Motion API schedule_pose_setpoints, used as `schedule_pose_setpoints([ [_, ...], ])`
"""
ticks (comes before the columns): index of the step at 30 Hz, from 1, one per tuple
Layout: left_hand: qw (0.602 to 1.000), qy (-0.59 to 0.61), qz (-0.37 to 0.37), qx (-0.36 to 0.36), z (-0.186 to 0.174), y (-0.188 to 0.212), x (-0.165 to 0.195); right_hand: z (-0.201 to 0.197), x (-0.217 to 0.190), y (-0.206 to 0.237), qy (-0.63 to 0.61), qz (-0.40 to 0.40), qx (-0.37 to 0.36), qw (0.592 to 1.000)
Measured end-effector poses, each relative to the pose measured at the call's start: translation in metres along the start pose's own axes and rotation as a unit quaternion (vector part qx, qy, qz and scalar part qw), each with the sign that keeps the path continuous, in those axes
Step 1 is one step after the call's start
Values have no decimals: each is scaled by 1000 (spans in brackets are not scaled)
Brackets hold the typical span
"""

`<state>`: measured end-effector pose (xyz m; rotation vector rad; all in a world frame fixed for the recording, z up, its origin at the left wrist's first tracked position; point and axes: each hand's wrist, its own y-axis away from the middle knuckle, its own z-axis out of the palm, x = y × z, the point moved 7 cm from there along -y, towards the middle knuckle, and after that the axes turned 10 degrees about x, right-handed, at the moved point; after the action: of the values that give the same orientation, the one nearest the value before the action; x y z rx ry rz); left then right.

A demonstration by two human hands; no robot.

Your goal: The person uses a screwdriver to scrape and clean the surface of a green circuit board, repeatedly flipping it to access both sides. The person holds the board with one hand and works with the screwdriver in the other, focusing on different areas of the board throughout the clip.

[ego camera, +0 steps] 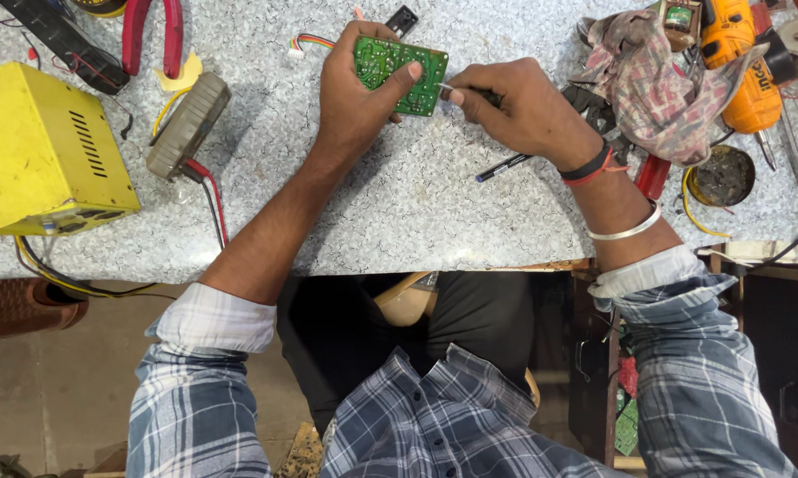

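green board held at the edge, thin tool at its side

i see the left hand (354, 97) with its fingers (414, 71) clamped on a green circuit board (400, 75), thumb pressed on the solder side, holding it tilted above the speckled grey surface (399, 212) near the far edge. my right hand (523, 111) has its fingers closed around a thin metal-tipped tool (447, 88), whose tip meets the board's right edge. a rainbow ribbon wire (310, 42) trails from the board's left. just below the right wrist lies a dark pen (503, 166). further right sit a crumpled patterned cloth (660, 84), an orange drill (740, 62) and a round tin (722, 175). well to the left are a yellow metal box (40, 146), a grey block with red and black leads (186, 124), and red-handled pliers (151, 31).
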<state>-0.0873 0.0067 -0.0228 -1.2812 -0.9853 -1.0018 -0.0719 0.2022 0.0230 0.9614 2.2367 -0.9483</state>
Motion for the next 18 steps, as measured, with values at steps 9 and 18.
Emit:
schedule_pose_setpoints([
  [9,996,-51,67,29,-8,-3,0,-16,10,1,48,9,53,997],
  [18,990,51,55,-116,17,5,9,-8,39,5,-191,37,68,978],
])
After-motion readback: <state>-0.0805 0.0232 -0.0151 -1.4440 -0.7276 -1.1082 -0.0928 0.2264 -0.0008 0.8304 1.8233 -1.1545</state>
